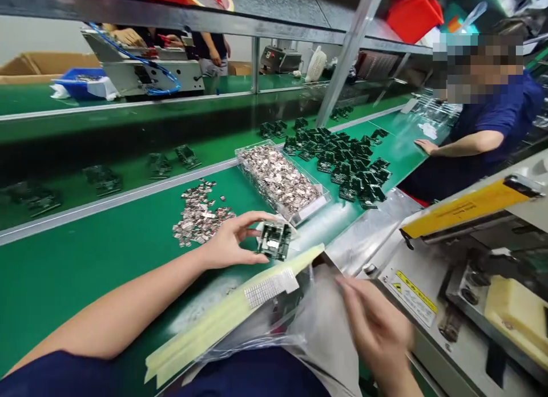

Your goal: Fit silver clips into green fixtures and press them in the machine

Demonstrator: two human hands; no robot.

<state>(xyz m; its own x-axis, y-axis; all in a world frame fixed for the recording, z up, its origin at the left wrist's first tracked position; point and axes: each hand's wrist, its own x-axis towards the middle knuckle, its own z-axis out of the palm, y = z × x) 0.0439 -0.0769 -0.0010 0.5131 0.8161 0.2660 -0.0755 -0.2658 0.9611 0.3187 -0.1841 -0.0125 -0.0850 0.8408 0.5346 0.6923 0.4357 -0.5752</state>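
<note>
A small dark circuit-board module [274,240] sits pinched at the fingertips of the left grip [229,243], closed on it and just right of the palm; the module looks nearly square, so its long axis is hard to tell; the right grip [377,328] is well apart, down and to the right, leaving the left far nearer; I cannot tell whether the right grip is closed on anything; a clear plastic bag [252,331] and a pale yellow strip [201,334] lie between them; beyond, a clear tray of metal pieces [278,177] and a loose pile of metal pieces [201,217] rest on the green tabletop [77,294]
</note>
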